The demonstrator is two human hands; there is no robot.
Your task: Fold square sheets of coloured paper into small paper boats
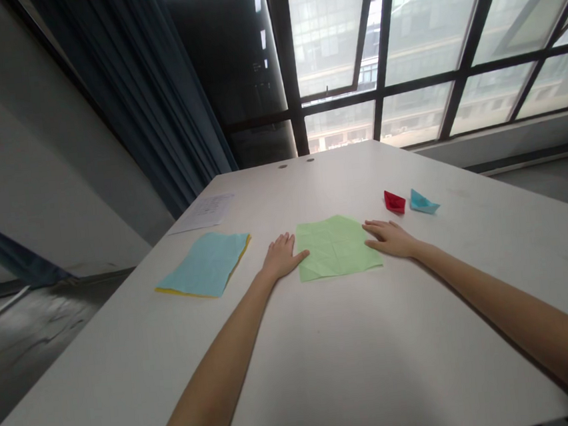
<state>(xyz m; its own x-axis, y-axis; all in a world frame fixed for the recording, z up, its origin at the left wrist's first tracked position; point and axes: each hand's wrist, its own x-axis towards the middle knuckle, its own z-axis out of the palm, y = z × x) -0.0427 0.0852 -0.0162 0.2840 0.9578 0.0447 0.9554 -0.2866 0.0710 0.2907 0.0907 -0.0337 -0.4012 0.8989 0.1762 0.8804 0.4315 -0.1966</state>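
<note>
A light green sheet of paper (337, 248) with faint crease lines lies spread on the white table (297, 346). My left hand (281, 256) rests flat at its left edge, fingers out and the thumb over the paper. At the right edge lies my right hand (389, 237), also open, with its fingertips and thumb touching the sheet. Just beyond my right hand sit a small red folded paper boat (394, 202) and a light blue folded paper boat (422, 202).
Left of my left hand is a light blue sheet (206, 264) on top of a yellow sheet (186, 293). Farther back lies a white printed page (204, 213). A dark blue curtain (151, 85) and large windows (332, 34) stand behind the table.
</note>
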